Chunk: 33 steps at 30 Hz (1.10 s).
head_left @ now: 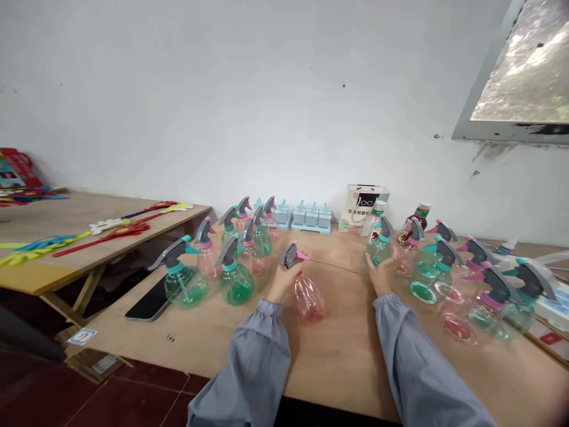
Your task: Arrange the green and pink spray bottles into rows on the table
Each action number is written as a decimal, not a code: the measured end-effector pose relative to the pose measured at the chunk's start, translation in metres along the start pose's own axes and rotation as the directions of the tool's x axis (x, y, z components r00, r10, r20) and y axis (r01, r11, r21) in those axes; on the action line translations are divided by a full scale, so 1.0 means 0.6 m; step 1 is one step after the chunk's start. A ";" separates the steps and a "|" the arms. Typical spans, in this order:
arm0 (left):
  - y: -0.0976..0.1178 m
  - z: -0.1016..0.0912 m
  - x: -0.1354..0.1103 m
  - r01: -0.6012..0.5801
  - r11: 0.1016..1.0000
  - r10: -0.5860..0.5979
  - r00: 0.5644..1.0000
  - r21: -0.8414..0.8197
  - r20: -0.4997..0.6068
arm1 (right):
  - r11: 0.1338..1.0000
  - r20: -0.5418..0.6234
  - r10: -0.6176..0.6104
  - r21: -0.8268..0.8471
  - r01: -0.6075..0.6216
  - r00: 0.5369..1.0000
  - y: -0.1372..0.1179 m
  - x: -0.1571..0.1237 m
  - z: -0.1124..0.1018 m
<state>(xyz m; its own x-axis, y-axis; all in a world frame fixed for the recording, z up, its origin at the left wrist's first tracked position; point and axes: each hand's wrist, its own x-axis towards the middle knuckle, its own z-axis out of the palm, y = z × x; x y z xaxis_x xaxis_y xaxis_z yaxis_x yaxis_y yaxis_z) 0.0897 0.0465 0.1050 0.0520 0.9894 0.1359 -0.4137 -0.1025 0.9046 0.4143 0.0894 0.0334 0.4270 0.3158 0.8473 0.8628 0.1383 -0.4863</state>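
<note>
My left hand (283, 281) is wrapped around the neck of a pink spray bottle (306, 296) with a grey and pink trigger, which leans over on the plywood table (338, 350). My right hand (383, 271) reaches forward with its fingers around the base of a green spray bottle (380, 246) with a grey trigger, standing upright. Both arms wear grey sleeves. A group of green and pink spray bottles (235, 261) stands to the left of my hands, and another group (471, 290) to the right.
A black phone (149, 301) lies near the table's left edge. Light blue ice-pop moulds (306, 216), a white carton (362, 207) and a dark bottle (415, 220) stand at the back by the wall. A second table (53, 261) at the left carries colourful plastic swatters.
</note>
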 end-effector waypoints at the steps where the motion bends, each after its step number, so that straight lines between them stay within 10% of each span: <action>1: 0.003 0.001 -0.003 0.020 1.000 -0.020 1.000 -0.015 0.016 | 1.000 -0.002 0.015 -0.004 -0.015 1.000 0.006 -0.001 0.005; 13: 0.031 -0.004 -0.035 0.101 0.987 -0.046 0.919 -0.122 0.391 | 0.997 0.013 0.074 0.008 -0.074 0.997 0.010 -0.015 -0.005; 22: 0.034 0.011 -0.035 0.042 0.987 -0.007 0.975 -0.157 0.220 | 0.998 0.134 0.033 0.050 -0.040 0.990 -0.070 -0.097 -0.071; 33: 0.023 0.021 -0.031 0.080 0.979 -0.082 0.997 -0.188 -0.005 | 0.991 0.192 0.003 0.130 -0.029 0.981 -0.081 -0.092 -0.075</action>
<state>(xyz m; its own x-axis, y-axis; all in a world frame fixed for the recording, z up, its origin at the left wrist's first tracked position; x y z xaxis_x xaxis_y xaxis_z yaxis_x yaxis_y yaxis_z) 0.0944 0.0255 0.1201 0.0811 0.9950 0.0589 -0.5717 -0.0020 0.8204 0.3612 0.0230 0.0195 0.3701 0.4906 0.7889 0.8073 0.2503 -0.5344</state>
